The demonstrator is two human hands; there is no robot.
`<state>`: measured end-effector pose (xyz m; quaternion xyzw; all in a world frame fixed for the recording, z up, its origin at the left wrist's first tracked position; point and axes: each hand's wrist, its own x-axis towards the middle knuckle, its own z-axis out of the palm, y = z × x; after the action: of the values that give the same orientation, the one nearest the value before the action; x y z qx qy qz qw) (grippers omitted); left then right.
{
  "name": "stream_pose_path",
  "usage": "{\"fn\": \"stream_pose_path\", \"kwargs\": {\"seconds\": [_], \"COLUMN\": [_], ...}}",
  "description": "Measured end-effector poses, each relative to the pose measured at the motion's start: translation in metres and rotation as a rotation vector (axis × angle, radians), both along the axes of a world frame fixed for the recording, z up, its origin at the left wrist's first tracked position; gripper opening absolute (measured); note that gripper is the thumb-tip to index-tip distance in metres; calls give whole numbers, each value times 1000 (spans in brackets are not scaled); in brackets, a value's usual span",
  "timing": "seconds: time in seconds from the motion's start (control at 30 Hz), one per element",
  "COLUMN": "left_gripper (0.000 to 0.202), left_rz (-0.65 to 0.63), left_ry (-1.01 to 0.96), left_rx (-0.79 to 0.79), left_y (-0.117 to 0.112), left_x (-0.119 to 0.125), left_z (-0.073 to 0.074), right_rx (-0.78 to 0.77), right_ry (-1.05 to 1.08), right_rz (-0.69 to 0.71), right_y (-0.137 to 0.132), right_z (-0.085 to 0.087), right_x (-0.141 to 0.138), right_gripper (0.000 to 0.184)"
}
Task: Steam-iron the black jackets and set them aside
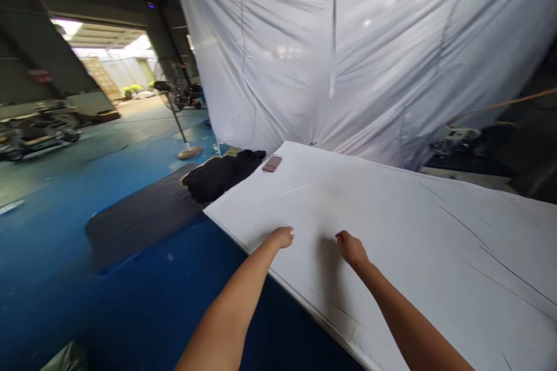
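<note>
Both my bare arms reach forward over a large table covered with a white sheet (391, 232). My left hand (282, 237) rests near the table's front-left edge with its fingers curled under, and I see nothing in it. My right hand (350, 248) hovers or rests on the sheet a little to the right, fingers also curled in, apparently holding nothing. A pile of black cloth (220, 175) lies off the table's far left corner. A small reddish-brown flat object (272, 163) sits on the sheet at that corner.
A big white fabric backdrop (369, 52) hangs behind the table. A dark mat (139, 214) lies on the blue floor (65, 255) to the left. A stand with a round base (188, 152) is farther back, with scooters (39, 133) by the open doorway.
</note>
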<state>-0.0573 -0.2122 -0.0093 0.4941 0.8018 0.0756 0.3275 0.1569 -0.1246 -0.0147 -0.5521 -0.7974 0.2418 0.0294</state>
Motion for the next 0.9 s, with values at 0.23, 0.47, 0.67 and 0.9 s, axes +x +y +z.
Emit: {"fn": "stream_pose_path", "kwargs": {"seconds": [0.23,0.47,0.67,0.9], "left_gripper": [43,43,47,61], "left_rz": [67,201,325,567], "left_ry": [-100,-94,60,353], "left_rx": [18,131,305,268], "left_y": [-17,-4,52,96], "left_x": [-31,-86,-200,-364], "left_z": [0,-12,-9,-24], "right_rx": [-67,-100,-76,104], "right_ry": [-204,-254,-200,148], "right_rz": [159,229,270,266], "right_y": [14,35,73,118], "right_z": [-17,-19,-22,-1], "right_x": [-58,-113,-199,-373], "right_gripper": [29,30,30,34]}}
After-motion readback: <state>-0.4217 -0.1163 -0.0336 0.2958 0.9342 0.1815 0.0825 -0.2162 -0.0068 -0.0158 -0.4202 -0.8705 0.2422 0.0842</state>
